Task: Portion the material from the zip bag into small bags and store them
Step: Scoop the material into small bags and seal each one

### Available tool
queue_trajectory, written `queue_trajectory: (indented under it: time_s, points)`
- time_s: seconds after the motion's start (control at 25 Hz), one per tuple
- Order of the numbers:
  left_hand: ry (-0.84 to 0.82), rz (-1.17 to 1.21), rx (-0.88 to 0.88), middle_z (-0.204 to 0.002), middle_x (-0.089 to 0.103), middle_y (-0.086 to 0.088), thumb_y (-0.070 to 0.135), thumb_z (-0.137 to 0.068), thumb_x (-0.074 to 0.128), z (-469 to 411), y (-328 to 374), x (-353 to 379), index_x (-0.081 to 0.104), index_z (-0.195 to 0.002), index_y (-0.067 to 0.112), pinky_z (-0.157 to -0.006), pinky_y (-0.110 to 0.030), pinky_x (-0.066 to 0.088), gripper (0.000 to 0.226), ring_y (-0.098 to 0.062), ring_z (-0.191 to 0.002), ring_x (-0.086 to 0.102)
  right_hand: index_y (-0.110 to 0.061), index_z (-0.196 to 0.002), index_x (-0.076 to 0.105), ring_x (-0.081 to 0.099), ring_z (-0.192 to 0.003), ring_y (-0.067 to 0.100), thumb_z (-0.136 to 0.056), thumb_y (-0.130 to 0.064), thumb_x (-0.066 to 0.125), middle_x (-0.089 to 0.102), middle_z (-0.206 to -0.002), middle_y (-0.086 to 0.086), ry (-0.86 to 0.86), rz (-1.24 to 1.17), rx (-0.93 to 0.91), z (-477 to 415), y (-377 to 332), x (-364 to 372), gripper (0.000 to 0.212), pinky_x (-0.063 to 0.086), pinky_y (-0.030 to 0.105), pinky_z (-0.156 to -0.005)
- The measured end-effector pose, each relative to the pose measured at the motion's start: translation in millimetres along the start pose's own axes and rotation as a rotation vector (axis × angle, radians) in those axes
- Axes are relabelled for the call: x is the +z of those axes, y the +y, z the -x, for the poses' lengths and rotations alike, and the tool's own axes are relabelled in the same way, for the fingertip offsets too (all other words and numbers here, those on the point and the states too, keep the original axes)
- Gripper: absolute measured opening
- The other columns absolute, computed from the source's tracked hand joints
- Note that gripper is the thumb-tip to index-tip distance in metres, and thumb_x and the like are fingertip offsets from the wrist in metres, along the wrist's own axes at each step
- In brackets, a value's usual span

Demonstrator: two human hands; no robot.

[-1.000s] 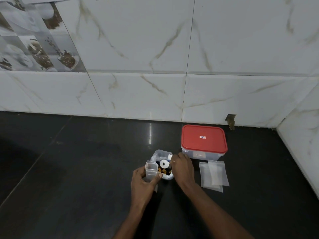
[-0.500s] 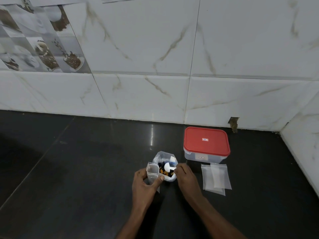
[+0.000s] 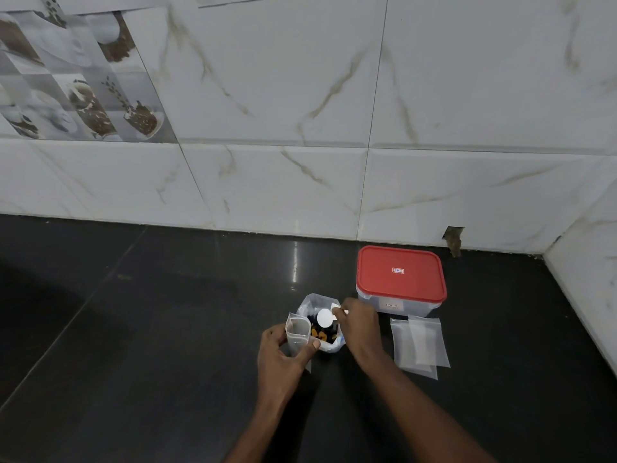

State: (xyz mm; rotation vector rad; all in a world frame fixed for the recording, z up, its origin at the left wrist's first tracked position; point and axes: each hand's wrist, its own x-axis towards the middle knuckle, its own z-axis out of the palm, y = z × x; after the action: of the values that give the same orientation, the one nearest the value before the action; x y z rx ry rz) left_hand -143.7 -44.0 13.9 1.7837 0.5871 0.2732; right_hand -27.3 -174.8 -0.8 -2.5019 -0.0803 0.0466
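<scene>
1. head view showed the left hand (image 3: 283,355) furthest left, its fingers and thumb wrapped round a small bag (image 3: 298,332), held upright with its mouth gaping, likely so that it could take a portion.
2. just right of that thumb, touching the small bag, stood the zip bag (image 3: 334,344), open at the top with dark and orange material inside, probably kept close to shorten each transfer.
3. over its mouth hung a white scoop (image 3: 325,318), pinched by its handle between fingertips of the right hand (image 3: 359,324); whether it carried anything could not be told.
4. beyond the right knuckles sat a red-lidded container (image 3: 400,279), lid on, seemingly meant for storage.
5. right of that wrist lay spare empty bags (image 3: 419,344), flat on the dark counter (image 3: 167,329), within easy reach.
</scene>
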Motion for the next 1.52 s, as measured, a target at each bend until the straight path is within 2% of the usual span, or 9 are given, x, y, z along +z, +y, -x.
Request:
queue_trajectory:
  time_s: [0.16,0.28,0.4,0.52,0.6,0.8,1.08,1.28,1.52]
  points:
    - [-0.009,-0.006,0.035,-0.111,0.061,0.01,0.025,-0.066,0.092,2,3,2,0.063,-0.096,0.037,-0.075,-0.019,0.052,0.043,0.0,-0.095,0.065,-0.014,-0.097,0.068,0.063,-0.089,0.022,-0.093,-0.027,0.058,0.064,-0.101,0.005,0.009,0.375,-0.087,1,-6,-3,0.016,0.041,0.028,-0.063]
    - [-0.018,-0.013,0.044,-0.112,0.062,0.01,0.028,-0.066,0.092,1,2,4,0.063,-0.094,0.04,-0.078,-0.029,0.058,0.042,-0.007,-0.097,0.067,-0.015,-0.067,0.072,0.062,-0.071,0.024,-0.064,-0.022,0.086,0.064,-0.08,0.006,0.062,0.487,-0.117,11,-8,-10,0.016,0.046,0.03,-0.055]
    - [0.001,-0.035,0.061,-0.105,0.063,0.012,0.029,-0.066,0.091,0,9,6,0.064,-0.097,0.034,-0.072,-0.016,0.053,0.041,-0.003,-0.092,0.066,-0.016,-0.069,0.071,0.061,-0.068,0.019,-0.074,-0.019,0.082,0.063,-0.071,0.001,0.228,0.202,-0.353,19,-6,-26,0.012,0.048,0.03,-0.058]
    - [-0.007,-0.071,0.069,-0.089,0.07,0.011,0.042,-0.065,0.085,-1,20,12,0.065,-0.092,0.031,-0.066,-0.016,0.053,0.035,-0.002,-0.08,0.067,-0.036,-0.085,0.065,0.064,-0.07,0.006,-0.086,-0.035,0.069,0.065,-0.073,-0.01,-0.058,-0.47,-0.28,45,-25,-57,0.004,0.05,0.021,-0.06]
    - [-0.043,-0.079,0.065,-0.085,0.072,0.009,0.046,-0.065,0.078,-2,26,18,0.065,-0.091,0.031,-0.067,-0.028,0.06,0.032,-0.005,-0.078,0.069,-0.038,-0.093,0.064,0.065,-0.071,0.003,-0.077,-0.031,0.077,0.069,-0.075,-0.009,-0.14,-0.502,-0.223,58,-26,-59,0.022,0.053,0.018,-0.062]
    - [-0.208,0.048,0.05,-0.093,0.075,0.009,0.024,-0.065,0.092,-1,37,27,0.067,-0.101,0.027,-0.072,-0.024,0.059,0.044,-0.002,-0.085,0.071,-0.014,-0.083,0.073,0.069,-0.076,0.011,-0.081,-0.006,0.07,0.073,-0.078,0.0,-0.111,-0.713,-0.028,50,-4,-72,0.009,0.057,0.028,-0.073]
    - [-0.307,0.385,-0.04,-0.089,0.075,-0.024,0.0,-0.085,0.072,1,41,34,0.073,-0.091,-0.006,-0.069,-0.032,0.058,0.008,-0.027,-0.079,0.069,0.0,-0.093,0.07,0.072,-0.085,0.026,-0.089,-0.003,0.062,0.074,-0.093,0.015,-0.207,-1.078,0.162,51,4,-93,0.009,0.059,0.036,-0.077]
    - [-0.384,0.465,-0.214,-0.095,0.075,-0.023,-0.002,-0.079,0.077,2,41,32,0.074,-0.096,-0.003,-0.072,-0.04,0.06,0.017,-0.028,-0.08,0.072,-0.002,-0.093,0.073,0.072,-0.086,0.032,-0.087,-0.002,0.065,0.076,-0.089,0.014,-0.122,-1.046,0.194,55,9,-89,0.009,0.056,0.044,-0.077]
    - [-0.444,0.437,-0.26,-0.087,0.073,-0.024,-0.007,-0.074,0.078,7,43,24,0.07,-0.097,-0.01,-0.059,-0.029,0.057,0.024,-0.023,-0.067,0.07,0.001,-0.086,0.072,0.069,-0.082,0.034,-0.086,-0.007,0.069,0.073,-0.087,0.019,-0.084,-1.049,0.227,58,14,-89,0.009,0.055,0.047,-0.076]
